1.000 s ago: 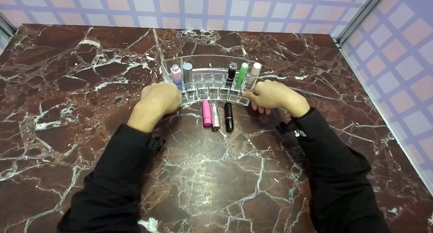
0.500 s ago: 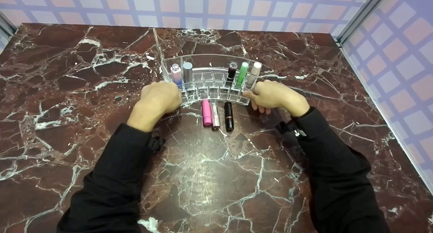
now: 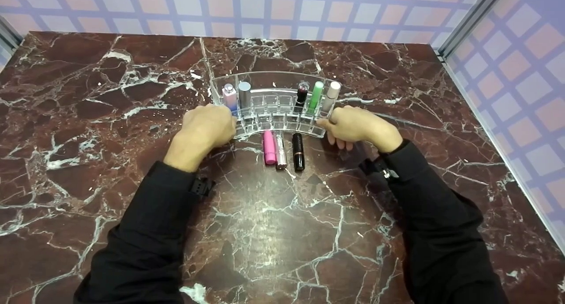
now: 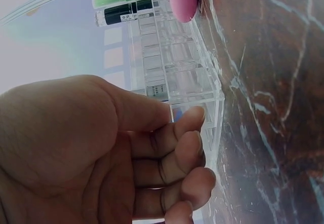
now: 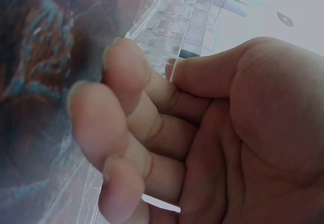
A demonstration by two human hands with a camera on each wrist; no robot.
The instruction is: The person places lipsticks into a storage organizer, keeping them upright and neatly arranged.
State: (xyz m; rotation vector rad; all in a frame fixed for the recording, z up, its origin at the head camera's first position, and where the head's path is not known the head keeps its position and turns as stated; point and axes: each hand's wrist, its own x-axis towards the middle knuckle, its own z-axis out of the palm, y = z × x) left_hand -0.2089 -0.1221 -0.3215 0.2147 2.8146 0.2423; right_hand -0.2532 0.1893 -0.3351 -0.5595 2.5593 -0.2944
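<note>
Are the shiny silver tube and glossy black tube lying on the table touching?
Apart. The head view shows marbled tabletop between the silver tube and black tube.

Clear glossy plastic rack (image 3: pixel 284 122), shiny silver tube (image 3: pixel 281 153), polished marble-look tabletop (image 3: pixel 265 233), matt cloth sleeves (image 3: pixel 141 229)

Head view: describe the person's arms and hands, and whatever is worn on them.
The left sleeve and right sleeve are long, black and creased. A black left wrist device and black right wrist device show too, the right with a small shiny piece. The left hand and right hand are ungloved.
</note>
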